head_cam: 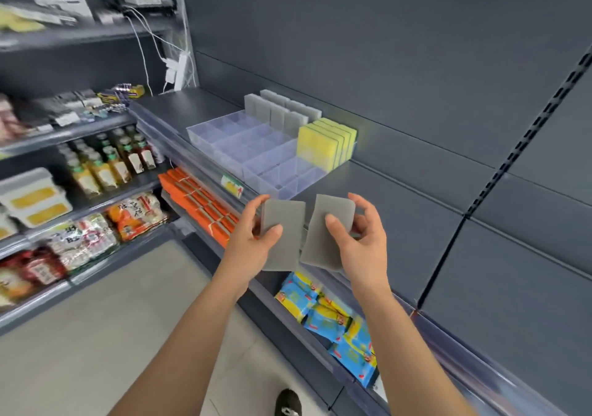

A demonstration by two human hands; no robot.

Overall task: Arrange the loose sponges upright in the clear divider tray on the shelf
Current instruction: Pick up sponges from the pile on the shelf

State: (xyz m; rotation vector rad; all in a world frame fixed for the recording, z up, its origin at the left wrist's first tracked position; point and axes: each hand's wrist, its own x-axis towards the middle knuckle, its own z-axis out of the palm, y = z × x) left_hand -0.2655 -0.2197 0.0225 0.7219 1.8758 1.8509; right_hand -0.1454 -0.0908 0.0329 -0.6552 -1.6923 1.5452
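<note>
At far left, glass bottles (109,159) are standing in rows on a neighbouring rack, and flat orange packs (198,204) are lying stacked on the level under our shelf. The clear divider tray (230,137) is sitting at the front edge of the dark grey shelf (416,198).

Our left hand (253,239) is gripping one loose grey sponge (285,239), with the thumb pressing on its front face and the fingers curling round its upper left edge from behind. In the tray's rear compartments, more grey sponges (282,113) are standing upright in two rows.

A second loose grey sponge (323,242) is tilting slightly beside the first. Their lower inner corners are lying just beside each other, and we cannot tell whether they are touching. Both are hanging in the air in front of the shelf edge, near the tray's front corner.

Yellow sponges (320,146) are standing upright at the tray's right end. Our right hand (365,246) is pinching the second sponge, thumb on the front, fingers curling behind its right edge.
</note>
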